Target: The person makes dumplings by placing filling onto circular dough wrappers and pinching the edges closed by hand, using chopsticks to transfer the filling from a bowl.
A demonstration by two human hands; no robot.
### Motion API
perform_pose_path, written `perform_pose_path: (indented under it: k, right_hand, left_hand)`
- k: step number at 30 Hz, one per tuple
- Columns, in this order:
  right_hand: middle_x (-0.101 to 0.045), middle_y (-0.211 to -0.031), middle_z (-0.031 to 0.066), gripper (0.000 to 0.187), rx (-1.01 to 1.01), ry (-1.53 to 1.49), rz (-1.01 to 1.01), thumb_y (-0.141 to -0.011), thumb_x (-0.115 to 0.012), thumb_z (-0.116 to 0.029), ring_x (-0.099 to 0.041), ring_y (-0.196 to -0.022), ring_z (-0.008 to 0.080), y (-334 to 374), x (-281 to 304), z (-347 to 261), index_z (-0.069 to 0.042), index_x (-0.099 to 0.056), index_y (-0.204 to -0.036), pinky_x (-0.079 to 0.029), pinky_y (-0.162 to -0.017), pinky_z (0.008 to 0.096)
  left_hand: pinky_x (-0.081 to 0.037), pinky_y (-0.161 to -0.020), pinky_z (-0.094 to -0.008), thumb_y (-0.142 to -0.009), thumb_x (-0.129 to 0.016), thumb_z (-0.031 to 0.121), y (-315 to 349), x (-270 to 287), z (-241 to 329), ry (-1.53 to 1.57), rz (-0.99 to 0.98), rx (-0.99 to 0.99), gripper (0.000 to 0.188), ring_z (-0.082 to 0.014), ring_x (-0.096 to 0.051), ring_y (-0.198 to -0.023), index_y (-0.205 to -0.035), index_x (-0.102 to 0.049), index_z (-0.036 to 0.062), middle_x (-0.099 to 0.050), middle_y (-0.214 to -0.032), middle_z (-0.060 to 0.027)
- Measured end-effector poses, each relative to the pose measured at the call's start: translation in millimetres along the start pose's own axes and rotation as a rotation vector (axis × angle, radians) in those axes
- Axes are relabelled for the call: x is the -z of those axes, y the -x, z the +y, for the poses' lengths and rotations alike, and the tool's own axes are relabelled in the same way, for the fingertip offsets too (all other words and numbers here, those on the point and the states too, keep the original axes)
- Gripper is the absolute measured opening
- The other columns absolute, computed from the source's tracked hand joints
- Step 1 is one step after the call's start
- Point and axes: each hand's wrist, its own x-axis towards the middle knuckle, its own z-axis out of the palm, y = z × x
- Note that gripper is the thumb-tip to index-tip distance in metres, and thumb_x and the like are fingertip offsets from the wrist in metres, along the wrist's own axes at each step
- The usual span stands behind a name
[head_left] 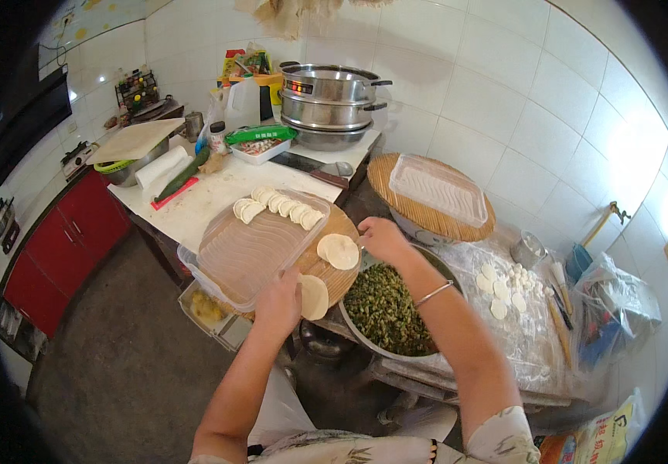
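Note:
My left hand [279, 303] is closed on the edge of a round dumpling wrapper [315, 298], which hangs by the near side of a round wooden board [347, 216]. My right hand [384, 240] is closed above the far rim of a large metal bowl of chopped green filling [388, 309]; whatever its fingers hold is hidden. Just left of that hand, a few overlapping wrappers [339, 251] lie on the board. A clear plastic tray [253, 251] rests partly on the board, with a row of folded dumplings [280, 206] along its far side.
On the right, a floury table [512, 348] bears wrappers [498, 290], dough pieces [523, 276] and a rolling pin [559, 328]. Behind the bowl, a second tray [437, 189] sits on a round woven lid [384, 174]. A stacked steamer [330, 104] and a cucumber [182, 175] occupy the white counter.

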Motion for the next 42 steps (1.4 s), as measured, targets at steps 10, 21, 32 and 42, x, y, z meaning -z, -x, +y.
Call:
perform_pose_path:
  k: [10,21,32,42]
  right_hand:
    - [-0.067,-0.083,0.0154,0.028,-0.138,0.016,0.050,-0.078,-0.063,-0.021,-0.063,-0.077,0.0231,97.0,153.8,8.8,0.000,-0.065,-0.096,-0.049,-0.071,0.0346]
    - [-0.066,-0.093,0.0198,0.024,-0.244,0.054,0.053,-0.083,-0.056,-0.014,-0.063,-0.086,0.0346,221.2,142.6,59.9,0.000,-0.064,-0.101,-0.049,-0.079,0.0392]
    - [-0.054,-0.118,0.0178,0.033,0.218,-0.119,0.119,-0.085,-0.065,-0.021,-0.052,-0.107,0.0299,284.0,91.1,26.7,-0.010,-0.062,-0.116,-0.048,-0.079,0.0353]
    - [-0.060,-0.070,0.0071,0.027,-0.397,-0.681,0.343,-0.093,-0.054,-0.021,-0.057,-0.060,0.0139,255.3,87.4,31.6,0.005,-0.061,-0.090,-0.050,-0.057,0.0296]
  left_hand:
    - [-0.047,-0.077,-0.0483,-0.083,-0.052,0.006,-32.9,-12.4,11.6,-0.049,0.086,-0.205,0.023,-0.0406,-0.058,-0.091,-0.106,-0.056,0.0034,-0.060,-0.100,-0.0223]
    - [-0.046,-0.076,-0.0464,-0.080,-0.061,0.017,-34.3,-14.0,12.5,-0.235,-0.141,-0.115,0.017,-0.0380,-0.060,-0.089,-0.087,-0.059,0.0016,-0.063,-0.089,-0.0217]
    - [-0.049,-0.072,-0.0394,-0.082,-0.056,0.013,-27.9,-1.8,17.5,0.187,-0.010,-0.052,0.012,-0.0290,-0.062,-0.083,-0.083,-0.058,0.0013,-0.062,-0.084,-0.0138]
    - [-0.046,-0.093,-0.0539,-0.094,-0.039,0.015,11.6,-32.0,53.7,1.810,-0.306,0.608,0.037,-0.0336,-0.054,-0.114,-0.127,-0.037,0.0001,-0.051,-0.127,-0.0196]
